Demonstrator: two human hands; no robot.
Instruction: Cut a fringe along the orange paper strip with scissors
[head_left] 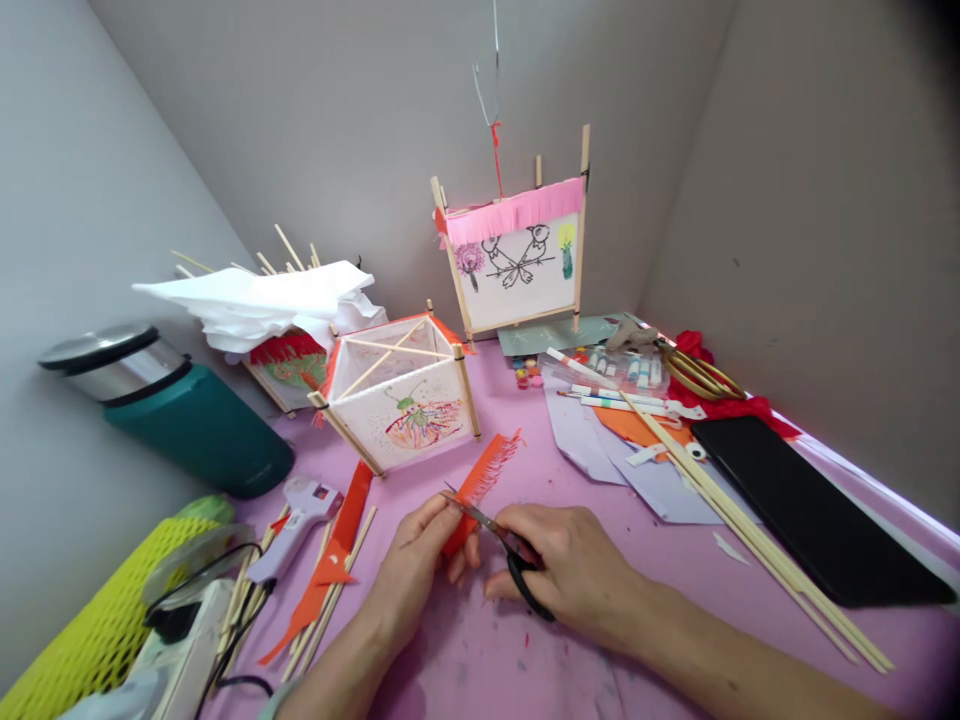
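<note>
My left hand [420, 545] pinches a strip of orange-red paper [491, 465] whose far part is cut into a fringe. My right hand [566, 560] grips black-handled scissors [517, 570], with fingers through the loops. Their blades [474, 510] cross the strip close to my left fingertips. Just beyond stands a lantern frame [405, 405] of sticks and white panels, with a coloured winged insect drawn on its front. Left of my hands lies more orange-red paper [337, 550], beside thin wooden sticks [360, 545].
A lilac glue gun [300, 520], a power strip [191, 650] and a teal bottle [195, 430] are at left. Behind stands a pink-fringed lantern [525, 255]. Markers [622, 400], long sticks [750, 530] and a black phone-like slab [810, 510] lie at right.
</note>
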